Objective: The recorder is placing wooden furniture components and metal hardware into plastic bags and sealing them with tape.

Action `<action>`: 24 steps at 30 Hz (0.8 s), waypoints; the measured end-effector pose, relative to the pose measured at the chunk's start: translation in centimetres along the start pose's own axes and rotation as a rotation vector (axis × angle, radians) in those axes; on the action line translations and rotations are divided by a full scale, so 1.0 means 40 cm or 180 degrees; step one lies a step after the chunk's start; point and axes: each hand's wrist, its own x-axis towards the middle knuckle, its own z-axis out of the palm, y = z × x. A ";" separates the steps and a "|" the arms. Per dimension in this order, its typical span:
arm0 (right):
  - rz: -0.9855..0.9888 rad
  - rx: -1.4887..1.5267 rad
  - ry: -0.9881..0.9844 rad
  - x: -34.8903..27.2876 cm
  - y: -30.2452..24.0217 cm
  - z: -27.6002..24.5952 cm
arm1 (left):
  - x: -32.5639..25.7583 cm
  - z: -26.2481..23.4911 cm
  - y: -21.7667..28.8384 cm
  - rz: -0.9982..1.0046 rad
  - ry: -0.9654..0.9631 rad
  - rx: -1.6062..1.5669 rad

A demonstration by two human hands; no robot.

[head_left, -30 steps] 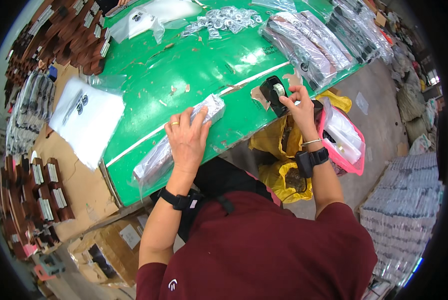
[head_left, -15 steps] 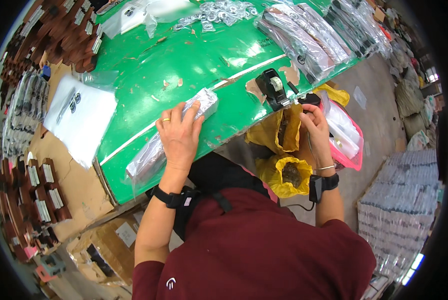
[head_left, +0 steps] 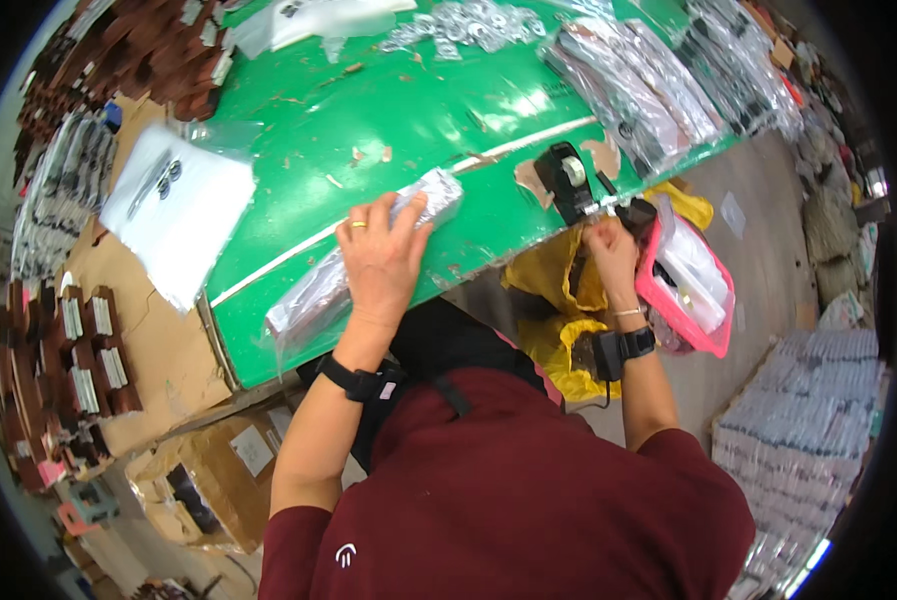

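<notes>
A long, narrow package in clear plastic [head_left: 313, 300] lies at a slant along the near edge of the green table. My left hand [head_left: 383, 265], with a ring on one finger, lies over its middle, thumb on one side and fingers on the other, holding it down. By the table's edge to the right, my right hand [head_left: 611, 252] is closed just below the front end of a black tape dispenser [head_left: 565, 180]. Its fingertips are pressed together close to the cutter. Whether tape is between them cannot be made out.
Several bagged long pieces [head_left: 633, 90] lie at the table's far right, with small bagged parts [head_left: 468, 25] at the back. White plastic bags [head_left: 183, 210] lie to the left. Below the right edge are a pink basket [head_left: 708, 335] and yellow sacks [head_left: 558, 350].
My right hand has shifted slightly left and down, its fingers now drawn together under the dispenser's front. The left hand stays on the package. The whole view has shifted a little.
</notes>
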 end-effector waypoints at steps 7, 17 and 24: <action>0.0278 0.2379 -0.1431 -0.072 -0.342 0.111 | -0.043 0.010 0.038 0.0180 0.0164 0.0059; -0.0258 0.1058 -0.1309 -0.043 -0.418 0.207 | -0.074 0.022 0.075 0.0393 0.0459 0.0201; -0.0169 0.0896 -0.1342 -0.030 -0.395 0.219 | -0.080 0.017 0.085 0.0433 0.0318 0.0218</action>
